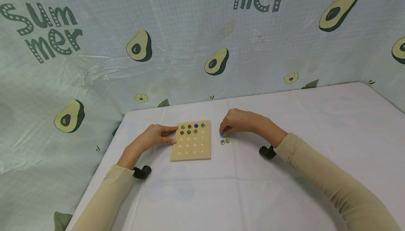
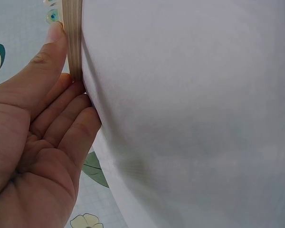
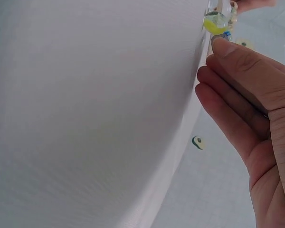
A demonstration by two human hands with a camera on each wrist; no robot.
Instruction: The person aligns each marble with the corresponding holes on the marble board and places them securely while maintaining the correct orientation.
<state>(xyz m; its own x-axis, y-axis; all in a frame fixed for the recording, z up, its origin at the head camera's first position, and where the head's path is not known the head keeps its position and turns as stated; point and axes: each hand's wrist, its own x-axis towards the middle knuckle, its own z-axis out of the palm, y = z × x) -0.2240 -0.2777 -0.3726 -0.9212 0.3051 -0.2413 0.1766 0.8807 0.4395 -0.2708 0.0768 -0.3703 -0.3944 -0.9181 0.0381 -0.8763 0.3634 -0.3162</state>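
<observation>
A square wooden board (image 1: 191, 155) with rows of shallow round hollows lies on the table. Glass marbles fill its back row, including a dark blue marble (image 1: 196, 126), and most of the second row. My left hand (image 1: 153, 136) holds the board by its left edge; the left wrist view shows the thumb on top and the fingers against the edge. Right of the board, my right hand (image 1: 238, 121) pinches a bluish marble (image 1: 222, 134) between thumb and fingertips, close to the tabletop. Just below it lie a clear marble (image 1: 223, 142) and a yellow-green marble (image 1: 227, 140).
A white cloth covers the table (image 1: 202, 196). Behind it hangs a pale sheet (image 1: 177, 72) printed with avocados and lettering. Black wrist devices sit under the left cuff (image 1: 118, 180) and the right cuff (image 1: 284, 148).
</observation>
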